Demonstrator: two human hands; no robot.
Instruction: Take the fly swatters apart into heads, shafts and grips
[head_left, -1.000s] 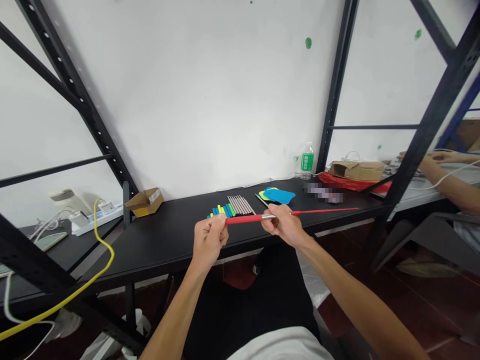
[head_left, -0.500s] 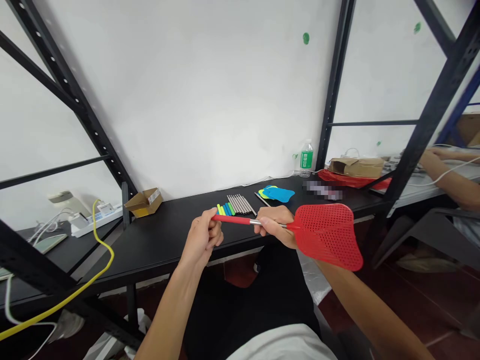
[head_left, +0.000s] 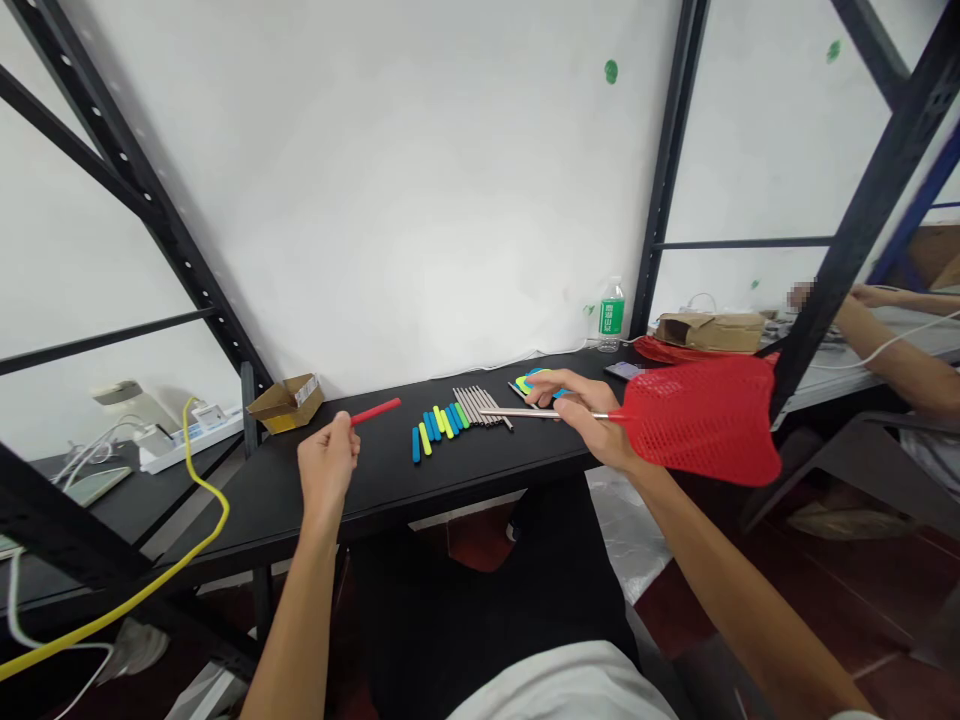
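Observation:
My left hand (head_left: 327, 462) is closed around a red handle grip (head_left: 377, 411), whose free end points right over the black table. To the right, my right hand (head_left: 596, 425) holds a red fly swatter (head_left: 701, 420) by its thin metal rod (head_left: 517, 413), some fingers stretched out. The rod's bare end points left, apart from the red grip. Between my hands lies a row of blue, yellow and green handle grips (head_left: 426, 438). Beside them are several metal rods (head_left: 472, 405) side by side. Blue and yellow swatter heads (head_left: 534, 379) are partly hidden behind my right hand.
An open cardboard box (head_left: 286, 403) stands at the table's left end. A water bottle (head_left: 611, 318) is by the wall, a phone (head_left: 624, 371) near it. Black rack posts (head_left: 667, 170) frame the table (head_left: 300, 500). At right, another person's arm (head_left: 877, 345) shows.
The red grip has come off the swatter's rod. My left hand has moved left with the grip; my right hand has moved right and up with the swatter, uncovering more grips.

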